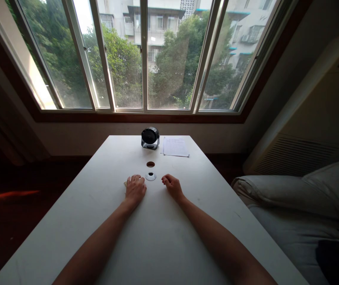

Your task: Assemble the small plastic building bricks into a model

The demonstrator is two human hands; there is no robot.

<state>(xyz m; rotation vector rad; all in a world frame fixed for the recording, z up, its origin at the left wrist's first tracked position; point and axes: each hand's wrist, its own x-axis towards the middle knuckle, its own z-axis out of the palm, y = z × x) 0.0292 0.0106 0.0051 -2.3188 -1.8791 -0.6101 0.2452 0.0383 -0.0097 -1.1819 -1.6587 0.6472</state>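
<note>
My left hand (135, 189) lies palm down on the white table, fingers bent over a small flat beige piece with a dotted or ridged pattern. Only one edge of that beige piece (125, 183) shows, past the outer side of the fingers. My right hand (172, 186) rests on its side with fingers curled and pressed together; whatever is in them, if anything, is too small or hidden. Dark red spots show at its fingertips. Between the two hands sits a round, clear-rimmed dish or ring (150, 177) with a dark spot inside, touched by neither.
Beyond the ring, a round hole (150, 164) opens in the white tabletop (157, 245). A black round device on a stand (150, 137), like a small fan, stands at the far edge beside printed paper sheets (175, 147). A grey sofa (279, 198) flanks the table's right side.
</note>
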